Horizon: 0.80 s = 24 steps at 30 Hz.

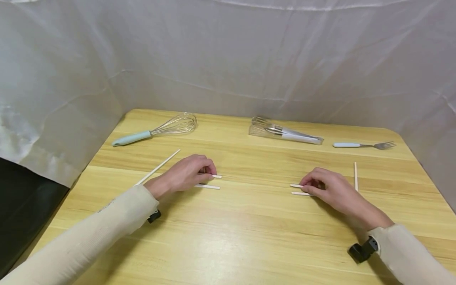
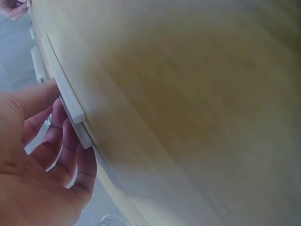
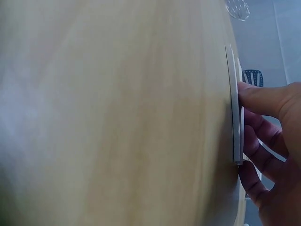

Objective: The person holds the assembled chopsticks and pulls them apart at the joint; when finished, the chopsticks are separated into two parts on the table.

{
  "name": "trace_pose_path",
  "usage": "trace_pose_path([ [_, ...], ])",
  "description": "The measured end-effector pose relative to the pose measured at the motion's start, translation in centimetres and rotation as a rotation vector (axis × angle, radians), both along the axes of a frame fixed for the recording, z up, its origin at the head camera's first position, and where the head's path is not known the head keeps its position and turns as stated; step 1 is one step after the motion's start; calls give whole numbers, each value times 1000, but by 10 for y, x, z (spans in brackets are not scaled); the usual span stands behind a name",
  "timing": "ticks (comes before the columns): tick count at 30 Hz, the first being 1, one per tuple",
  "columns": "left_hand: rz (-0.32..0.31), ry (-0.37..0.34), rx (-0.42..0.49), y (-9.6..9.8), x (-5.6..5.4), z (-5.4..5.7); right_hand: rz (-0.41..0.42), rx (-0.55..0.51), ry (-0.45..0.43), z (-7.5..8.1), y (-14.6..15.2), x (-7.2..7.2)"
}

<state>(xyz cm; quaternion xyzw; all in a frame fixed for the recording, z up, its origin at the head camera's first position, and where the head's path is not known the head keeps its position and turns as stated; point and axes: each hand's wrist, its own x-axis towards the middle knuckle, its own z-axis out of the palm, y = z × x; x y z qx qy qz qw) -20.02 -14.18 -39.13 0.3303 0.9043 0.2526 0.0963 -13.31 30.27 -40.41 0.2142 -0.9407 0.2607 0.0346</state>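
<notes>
In the head view my left hand [image 1: 189, 172] pinches a white chopstick [image 1: 218, 177] low over the table. A second chopstick [image 1: 211, 187] lies alongside, nearer me, partly hidden by the hand; its squared end [image 2: 77, 115] shows in the left wrist view. On the other side my right hand [image 1: 331, 188] grips another white chopstick [image 1: 295, 185] between thumb and fingers, the narrow tip pointing left. Just in front of it a parallel chopstick [image 1: 301, 193] lies partly under the hand. Both chopsticks on this side appear close together beside the fingers in the right wrist view.
A loose white chopstick [image 1: 158, 166] lies slanted behind the left forearm, another [image 1: 355, 174] upright-on behind the right hand. Along the back lie a whisk [image 1: 153, 132], metal tongs [image 1: 285, 132] and a fork [image 1: 363, 145]. A grey cloth wall [image 1: 228, 59] stands behind the table.
</notes>
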Motion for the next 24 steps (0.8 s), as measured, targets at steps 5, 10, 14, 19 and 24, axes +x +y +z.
trace_pose_path([
  [5,-1,-8,8,-1,0,-1,-1,11,-2,0,1,0],
  [10,-9,-16,24,-2,1,0,0,17,-5,-1,1,0],
  [14,26,-51,52,-11,1,3,1,16,-12,-2,1,-1],
  [19,105,-56,85,-33,2,10,3,13,-17,-1,2,-2],
  [24,179,-20,86,-65,6,14,7,11,-16,-1,2,-3],
])
